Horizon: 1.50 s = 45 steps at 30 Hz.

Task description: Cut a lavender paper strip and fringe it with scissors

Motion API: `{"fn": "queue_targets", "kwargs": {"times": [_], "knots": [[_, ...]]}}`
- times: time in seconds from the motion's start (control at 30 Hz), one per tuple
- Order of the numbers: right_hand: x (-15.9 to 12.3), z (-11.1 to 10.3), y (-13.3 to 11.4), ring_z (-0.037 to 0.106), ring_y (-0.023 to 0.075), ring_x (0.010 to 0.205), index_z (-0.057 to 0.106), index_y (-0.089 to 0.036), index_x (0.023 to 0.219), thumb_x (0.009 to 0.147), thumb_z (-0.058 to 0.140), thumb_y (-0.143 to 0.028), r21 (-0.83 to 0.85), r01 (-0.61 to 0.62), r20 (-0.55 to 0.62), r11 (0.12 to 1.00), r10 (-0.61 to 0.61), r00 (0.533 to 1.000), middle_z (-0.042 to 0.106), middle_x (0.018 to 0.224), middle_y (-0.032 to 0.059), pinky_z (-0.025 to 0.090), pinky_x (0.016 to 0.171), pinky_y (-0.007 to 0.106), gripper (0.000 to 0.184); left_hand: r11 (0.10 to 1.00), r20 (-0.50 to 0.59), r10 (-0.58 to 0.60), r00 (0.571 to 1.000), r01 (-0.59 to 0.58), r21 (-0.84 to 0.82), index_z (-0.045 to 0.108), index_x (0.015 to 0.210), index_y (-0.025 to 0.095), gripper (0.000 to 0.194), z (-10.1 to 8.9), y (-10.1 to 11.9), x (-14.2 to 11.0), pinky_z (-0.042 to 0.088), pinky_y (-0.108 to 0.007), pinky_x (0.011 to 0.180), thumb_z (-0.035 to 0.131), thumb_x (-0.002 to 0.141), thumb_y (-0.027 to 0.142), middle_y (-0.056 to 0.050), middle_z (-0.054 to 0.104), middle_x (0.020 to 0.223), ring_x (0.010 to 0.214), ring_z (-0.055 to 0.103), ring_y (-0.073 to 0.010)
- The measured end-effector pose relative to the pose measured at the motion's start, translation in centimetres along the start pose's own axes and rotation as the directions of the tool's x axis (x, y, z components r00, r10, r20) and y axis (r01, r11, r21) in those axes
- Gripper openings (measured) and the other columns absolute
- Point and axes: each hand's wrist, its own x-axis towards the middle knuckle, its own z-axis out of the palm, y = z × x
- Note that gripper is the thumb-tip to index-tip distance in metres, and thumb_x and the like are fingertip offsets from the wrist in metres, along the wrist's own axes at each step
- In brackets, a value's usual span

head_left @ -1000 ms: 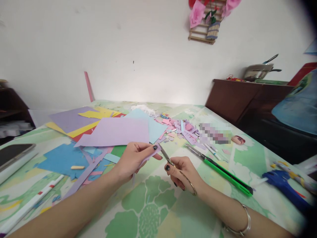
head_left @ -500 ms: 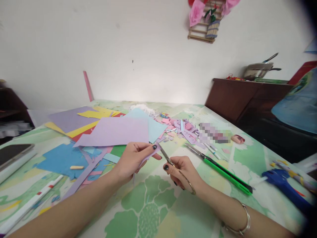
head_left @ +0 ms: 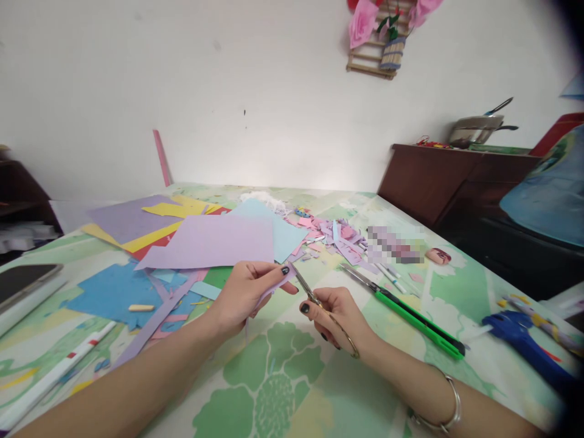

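Note:
Between the thumb and fingers of my left hand (head_left: pixel 249 292) is pinched a small piece of purple paper (head_left: pixel 288 275), with a thin strip of it hanging below. My right hand (head_left: pixel 340 319) is closed around a pair of scissors (head_left: pixel 306 286), whose blades point up and left at the paper's right edge. Whether the blades touch the paper is hard to make out. Behind my left hand lies a large purple sheet (head_left: pixel 223 240) over a light blue sheet (head_left: pixel 289 236). A green utility knife (head_left: pixel 417 322) rests right of my right hand.
Paper scraps (head_left: pixel 340 234) are heaped behind my hands. Blue paper (head_left: pixel 109 295), a white marker (head_left: pixel 59 371) and a phone (head_left: pixel 27 283) lie at the left. At the right is a blue glue gun (head_left: pixel 524 340). A brown cabinet (head_left: pixel 433 176) stands against the wall.
Both hands keep nearly the same place, with the paper and scissors still held. My right thumb has shifted very slightly left; the view has moved a little.

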Motion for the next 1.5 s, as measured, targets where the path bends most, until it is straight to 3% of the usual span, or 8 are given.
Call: {"fn": "queue_targets", "kwargs": {"times": [0.73,1.0,1.5], "knots": [[0.11,0.16,0.27,0.032,0.0047,0.031,0.037,-0.019,0.053,0.079,0.056,-0.054,-0.066,0.045,-0.007,0.997,-0.045,0.999,0.038,0.036,-0.0063,0.024,0.033,0.018,0.048,0.999,0.009,0.012,1.0,-0.011,-0.035,0.072,0.071,0.013,0.034,0.09,-0.17,0.04,0.008,-0.023,0.038,0.06,0.079,0.043,0.008,0.029,0.026,0.028,0.017,-0.0027],[0.16,0.17,0.37,0.024,0.0046,0.033,0.031,-0.02,0.055,0.078,0.054,-0.058,-0.121,0.081,-0.03,0.989,-0.086,0.996,0.027,0.037,-0.0084,0.015,0.035,0.021,0.05,0.999,0.013,0.001,1.0,-0.001,-0.036,0.071,0.069,0.012,0.034,0.21,-0.03,0.1,0.008,-0.024,0.038,0.06,0.079,0.042,0.008,0.029,0.027,0.028,0.018,-0.0031],[0.12,0.28,0.05,0.021,0.0049,0.036,0.032,-0.02,0.053,0.076,0.056,-0.058,-0.153,0.065,-0.055,0.986,-0.074,0.996,0.024,0.039,-0.0079,0.013,0.037,0.022,0.05,1.0,0.032,0.008,0.999,-0.007,-0.029,0.068,0.065,0.012,0.034,0.38,-0.13,-0.02,0.009,-0.023,0.038,0.059,0.08,0.041,0.008,0.03,0.027,0.029,0.018,-0.0026]]}}
